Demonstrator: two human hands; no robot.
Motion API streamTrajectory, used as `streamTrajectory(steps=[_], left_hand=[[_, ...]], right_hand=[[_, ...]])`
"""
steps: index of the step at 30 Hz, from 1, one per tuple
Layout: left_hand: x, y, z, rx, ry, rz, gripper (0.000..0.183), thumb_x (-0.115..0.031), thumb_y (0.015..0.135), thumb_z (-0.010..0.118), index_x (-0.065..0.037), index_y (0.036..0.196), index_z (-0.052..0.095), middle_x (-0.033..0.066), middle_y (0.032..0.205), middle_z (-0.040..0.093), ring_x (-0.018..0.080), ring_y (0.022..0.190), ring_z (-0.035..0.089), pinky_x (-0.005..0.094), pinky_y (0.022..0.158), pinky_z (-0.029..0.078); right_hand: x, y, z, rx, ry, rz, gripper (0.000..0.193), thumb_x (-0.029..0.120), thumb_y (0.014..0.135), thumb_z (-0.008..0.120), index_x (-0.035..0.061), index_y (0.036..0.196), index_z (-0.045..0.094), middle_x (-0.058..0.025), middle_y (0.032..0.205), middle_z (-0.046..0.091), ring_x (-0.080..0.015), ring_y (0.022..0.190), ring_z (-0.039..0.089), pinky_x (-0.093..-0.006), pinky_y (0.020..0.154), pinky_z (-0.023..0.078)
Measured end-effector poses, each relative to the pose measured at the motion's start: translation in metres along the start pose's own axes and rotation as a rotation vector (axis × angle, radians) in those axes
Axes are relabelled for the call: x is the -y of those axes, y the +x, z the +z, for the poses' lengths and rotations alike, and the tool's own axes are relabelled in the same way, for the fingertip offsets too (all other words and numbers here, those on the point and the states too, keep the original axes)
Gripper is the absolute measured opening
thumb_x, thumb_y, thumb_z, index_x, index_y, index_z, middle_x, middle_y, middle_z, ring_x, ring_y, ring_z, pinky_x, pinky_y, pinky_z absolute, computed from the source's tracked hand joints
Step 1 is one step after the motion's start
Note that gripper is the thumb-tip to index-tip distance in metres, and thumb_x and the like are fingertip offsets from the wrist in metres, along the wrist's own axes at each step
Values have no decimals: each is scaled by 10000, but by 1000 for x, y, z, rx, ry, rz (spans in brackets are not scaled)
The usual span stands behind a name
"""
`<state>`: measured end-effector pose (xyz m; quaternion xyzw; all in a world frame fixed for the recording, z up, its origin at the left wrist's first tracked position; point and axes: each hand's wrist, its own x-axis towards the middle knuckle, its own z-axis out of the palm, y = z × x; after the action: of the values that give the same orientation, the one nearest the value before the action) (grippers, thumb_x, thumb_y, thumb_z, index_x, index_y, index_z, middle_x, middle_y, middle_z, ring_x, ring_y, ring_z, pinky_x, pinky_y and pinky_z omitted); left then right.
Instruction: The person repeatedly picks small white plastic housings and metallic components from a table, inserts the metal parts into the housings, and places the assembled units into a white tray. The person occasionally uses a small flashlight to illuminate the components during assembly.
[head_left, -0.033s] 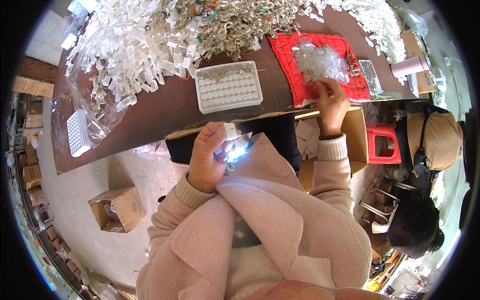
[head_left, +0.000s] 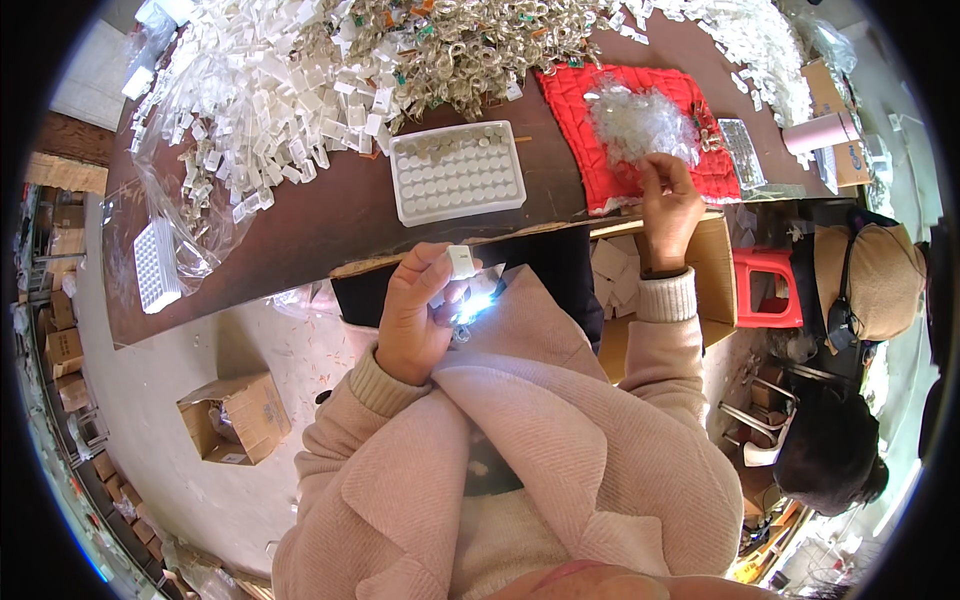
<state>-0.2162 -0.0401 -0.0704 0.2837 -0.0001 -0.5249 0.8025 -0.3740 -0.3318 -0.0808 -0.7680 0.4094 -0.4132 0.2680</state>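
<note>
My left hand is closed around a small white rectangular keychain light, held up just below the table edge. A bright bluish-white glow shines beneath it, and a metal clasp hangs under the fingers. My right hand is over the near edge of a quilted red cloth, thumb and fingertips pinched together. Its fingertips meet the near side of a heap of clear plastic pieces; whatever they pinch is too small to tell. Between the hands, farther back, sits a white tray with rows of round cells, some holding coin-like discs.
White plastic cases and metal clasps are heaped along the far side of the table. A stacked white cell tray stands at left. Below the table are an open carton, a red stool and another person at right.
My right hand has shifted very slightly to the right at the clear pieces. The left hand and its light stay where they were.
</note>
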Motion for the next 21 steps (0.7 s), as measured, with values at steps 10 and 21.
streamTrajectory(steps=[10,21], left_hand=[[2,-1,15,76,30,87,166,-96,955,656,-45,1109,622,92,1021,698,31,720,542,154,588,413],[-6,-5,6,30,60,182,153,-94,930,707,-51,1064,646,13,940,675,1,642,458,164,534,345]], right_hand=[[126,-71,20,656,726,-81,99,-39,941,600,-22,1039,604,-160,1092,669,-192,997,642,-318,910,499],[154,-78,41,651,505,-313,114,-70,869,649,2,958,645,-119,973,721,-171,849,680,-278,755,536]])
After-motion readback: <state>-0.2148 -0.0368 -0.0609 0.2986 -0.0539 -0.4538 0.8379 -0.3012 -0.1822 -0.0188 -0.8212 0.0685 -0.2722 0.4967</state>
